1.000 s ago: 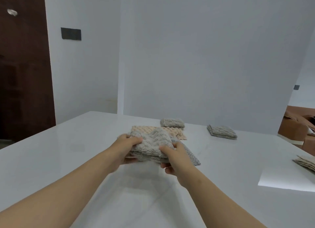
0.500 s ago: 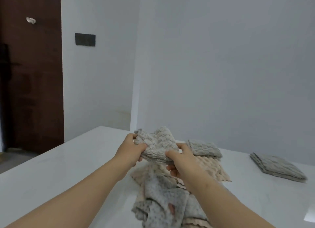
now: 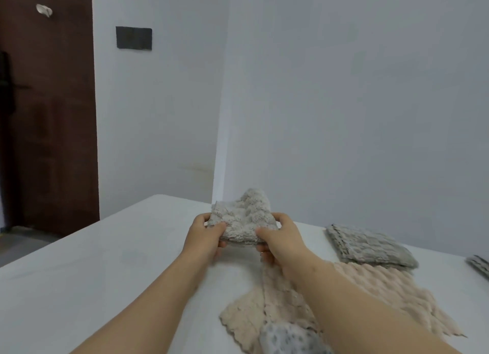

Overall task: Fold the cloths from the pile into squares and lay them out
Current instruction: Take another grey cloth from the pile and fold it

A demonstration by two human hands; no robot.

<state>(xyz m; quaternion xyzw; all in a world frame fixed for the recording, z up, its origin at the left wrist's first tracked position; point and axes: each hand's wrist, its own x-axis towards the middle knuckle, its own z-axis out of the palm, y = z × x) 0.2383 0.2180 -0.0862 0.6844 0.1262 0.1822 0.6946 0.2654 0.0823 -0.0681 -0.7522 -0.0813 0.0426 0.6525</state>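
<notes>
i've got the folded grey cloth pinched between left hand and right hand, long axis crosswise, above the surface.

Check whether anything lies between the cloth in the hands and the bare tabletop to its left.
Nothing visible does. The left hand and right hand grip the grey cloth over the table, whose left stretch is bare. The folded grey square and pink cloths lie to the right.
</notes>
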